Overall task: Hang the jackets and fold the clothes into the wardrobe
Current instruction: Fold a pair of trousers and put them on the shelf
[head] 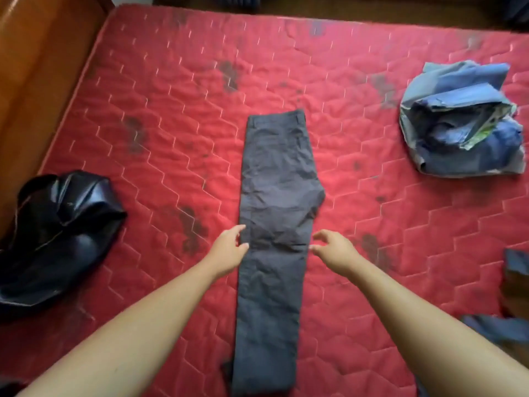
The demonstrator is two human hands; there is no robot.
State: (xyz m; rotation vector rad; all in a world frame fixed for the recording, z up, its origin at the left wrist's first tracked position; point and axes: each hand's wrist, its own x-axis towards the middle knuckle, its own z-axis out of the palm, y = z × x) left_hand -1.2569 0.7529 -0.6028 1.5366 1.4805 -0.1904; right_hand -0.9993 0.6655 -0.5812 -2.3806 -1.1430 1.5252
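Note:
Dark grey trousers [274,196] lie flat on the red quilted mattress [171,116], folded lengthwise leg on leg, waistband at the far end. My left hand [229,247] is at the trousers' left edge about halfway along, fingers loosely spread and touching the edge. On the opposite edge my right hand [333,249] hovers with relaxed, slightly curved fingers, fingertips at the cloth. Neither hand grips the cloth. A black shiny jacket [54,236] lies crumpled at the left. A heap of blue clothes [463,124] sits at the far right.
A brown wooden bed frame [34,67] runs along the left side. More blue cloth [512,325] shows at the lower right edge. Dark stains mark the mattress. Dark objects lie beyond the far edge of the bed.

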